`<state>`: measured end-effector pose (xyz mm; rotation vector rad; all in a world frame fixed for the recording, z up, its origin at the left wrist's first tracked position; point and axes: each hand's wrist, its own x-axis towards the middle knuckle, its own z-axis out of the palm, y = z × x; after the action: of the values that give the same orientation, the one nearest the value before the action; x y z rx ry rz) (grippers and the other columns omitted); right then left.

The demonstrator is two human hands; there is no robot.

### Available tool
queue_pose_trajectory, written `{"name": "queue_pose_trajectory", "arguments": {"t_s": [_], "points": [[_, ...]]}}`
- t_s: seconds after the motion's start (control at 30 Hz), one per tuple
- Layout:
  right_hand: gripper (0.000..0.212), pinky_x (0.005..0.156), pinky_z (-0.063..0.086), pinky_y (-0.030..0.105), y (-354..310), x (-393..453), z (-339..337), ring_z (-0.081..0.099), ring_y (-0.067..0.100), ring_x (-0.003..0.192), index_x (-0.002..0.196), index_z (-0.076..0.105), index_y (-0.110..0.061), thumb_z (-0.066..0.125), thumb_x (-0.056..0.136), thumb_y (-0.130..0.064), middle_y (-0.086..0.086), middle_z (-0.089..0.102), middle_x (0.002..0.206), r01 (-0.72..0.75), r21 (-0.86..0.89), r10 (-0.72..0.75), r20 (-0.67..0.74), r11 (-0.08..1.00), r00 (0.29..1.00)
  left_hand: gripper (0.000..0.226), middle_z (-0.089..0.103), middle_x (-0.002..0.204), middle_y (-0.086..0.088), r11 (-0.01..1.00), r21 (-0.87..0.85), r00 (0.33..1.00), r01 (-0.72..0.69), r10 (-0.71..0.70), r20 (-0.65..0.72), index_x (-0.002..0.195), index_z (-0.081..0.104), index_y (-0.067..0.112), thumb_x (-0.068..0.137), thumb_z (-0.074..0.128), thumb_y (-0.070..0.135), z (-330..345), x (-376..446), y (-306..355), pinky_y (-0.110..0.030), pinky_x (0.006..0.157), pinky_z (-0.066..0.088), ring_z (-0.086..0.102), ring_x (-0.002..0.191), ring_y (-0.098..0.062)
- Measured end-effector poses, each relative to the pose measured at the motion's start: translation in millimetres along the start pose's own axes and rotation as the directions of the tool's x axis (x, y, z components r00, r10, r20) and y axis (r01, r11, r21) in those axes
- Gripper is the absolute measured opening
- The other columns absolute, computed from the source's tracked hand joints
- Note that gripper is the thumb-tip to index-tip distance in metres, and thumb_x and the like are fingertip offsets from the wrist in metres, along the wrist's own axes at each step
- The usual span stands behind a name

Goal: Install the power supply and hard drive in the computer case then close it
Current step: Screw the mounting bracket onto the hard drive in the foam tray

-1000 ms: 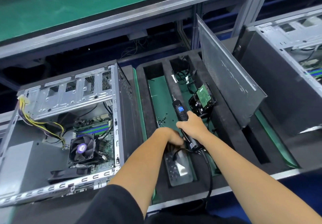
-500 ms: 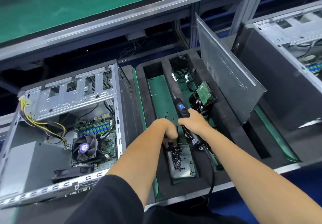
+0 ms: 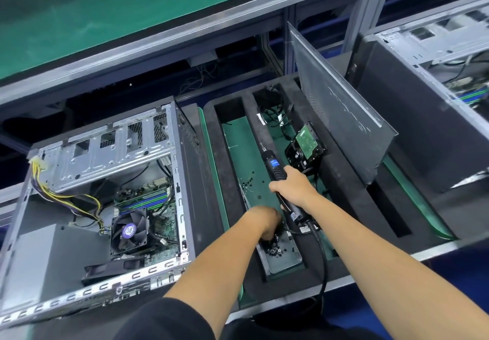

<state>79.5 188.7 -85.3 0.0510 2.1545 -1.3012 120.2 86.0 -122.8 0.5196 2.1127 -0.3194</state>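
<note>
Green-topped bench point(image 3: 105, 22) w/ alu frame point(image 3: 370, 3); prob. blue floor point(image 3: 449, 268)

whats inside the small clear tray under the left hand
Small black screws lie loose in the clear plastic tray. The left hand reaches in, covering its far end; whether it holds any screws cannot be told.
</note>
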Motion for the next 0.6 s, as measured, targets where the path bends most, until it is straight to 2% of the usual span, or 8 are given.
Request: {"name": "queue_pose_trajectory", "arguments": {"t_s": [0.1,0.2,0.3,0.37,0.4,0.47,0.53,0.6], "points": [[0.024,0.059,0.048,0.032,0.2,-0.3,0.4,0.053,0.023,0.065,0.09,0.046,-0.012,0.066,0.078,-0.014,0.008,0.055,0.084,-0.001,0.013,0.001,-0.002,1.0,1.0,0.042,0.056,0.118,-0.015,0.999,-0.038,0.993,0.001,-0.005,-0.116,0.123,0.051,0.003,0.083,0.059,0.011,5.4,-0.9,3.2,-0.036,0.079,0.051,0.058,0.102,-0.032],[0.024,0.068,0.052,0.04,-1.0,-0.7,0.3,0.053,0.027,0.067,0.09,0.046,-0.012,0.066,0.077,-0.013,0.009,0.054,0.085,-0.005,0.016,0.005,-0.003,1.0,1.0,0.039,0.059,0.117,-0.014,1.0,-0.03,0.991,0.0,-0.004,-0.133,0.12,0.054,0.002,0.083,0.063,0.01,1.3,-0.4,6.8,-0.037,0.078,0.051,0.059,0.101,-0.031],[0.024,0.062,0.049,0.035,-1.5,-1.1,0.5,0.052,0.026,0.066,0.089,0.045,-0.012,0.066,0.077,-0.013,0.008,0.053,0.084,-0.005,0.014,0.005,-0.004,1.0,1.0,0.041,0.06,0.116,-0.014,1.0,-0.014,0.997,-0.009,0.007,-0.076,0.12,0.056,0.0,0.081,0.067,0.01,-3.4,0.3,11.6,-0.035,0.071,0.048,0.059,0.096,-0.03],[0.024,0.058,0.047,0.031,-1.8,-1.7,0.7,0.052,0.023,0.065,0.09,0.045,-0.013,0.065,0.078,-0.013,0.007,0.053,0.083,-0.005,0.002,0.005,-0.005,1.0,1.0,0.041,0.06,0.117,-0.014,0.999,0.035,1.0,-0.012,0.013,-0.011,0.12,0.055,0.0,0.084,0.067,0.016,-2.0,0.4,17.2,-0.035,0.074,0.049,0.057,0.09,-0.028],[0.024,0.054,0.046,0.03,-1.6,-1.8,0.7,0.052,0.023,0.062,0.09,0.045,-0.013,0.065,0.078,-0.012,0.007,0.053,0.083,-0.01,0.016,0.01,-0.002,1.0,1.0,0.043,0.06,0.119,-0.012,0.998,0.066,1.0,-0.014,0.012,0.024,0.122,0.056,0.001,0.085,0.067,0.02,-0.2,0.9,20.5,-0.035,0.078,0.05,0.057,0.092,-0.027],[0.024,0.048,0.045,0.027,-1.0,-1.7,0.4,0.052,0.024,0.056,0.09,0.044,-0.013,0.064,0.078,-0.01,0.008,0.053,0.082,-0.018,0.047,0.018,0.007,0.999,1.0,0.047,0.055,0.129,-0.011,0.995,0.096,0.997,-0.016,0.009,0.072,0.128,0.053,0.004,0.087,0.067,0.021,4.1,3.2,27.9,-0.038,0.085,0.048,0.055,0.111,-0.03],[0.024,0.051,0.047,0.029,-1.1,-1.6,0.7,0.052,0.024,0.059,0.091,0.044,-0.012,0.064,0.078,-0.01,0.008,0.052,0.083,-0.014,0.041,0.013,0.009,0.999,1.0,0.046,0.051,0.134,-0.013,0.996,0.083,0.997,-0.029,0.023,0.075,0.131,0.051,0.002,0.089,0.062,0.014,7.3,3.1,35.3,-0.038,0.081,0.047,0.052,0.118,-0.032],[0.025,0.058,0.049,0.033,-1.1,-1.4,0.9,0.051,0.025,0.063,0.093,0.045,-0.011,0.065,0.078,-0.011,0.008,0.052,0.083,-0.008,0.029,0.008,0.007,1.0,1.0,0.038,0.056,0.127,-0.018,0.998,0.036,0.996,-0.05,0.048,0.076,0.124,0.055,-0.004,0.088,0.058,0.009,9.4,2.8,42.0,-0.036,0.074,0.048,0.057,0.108,-0.033]]}}
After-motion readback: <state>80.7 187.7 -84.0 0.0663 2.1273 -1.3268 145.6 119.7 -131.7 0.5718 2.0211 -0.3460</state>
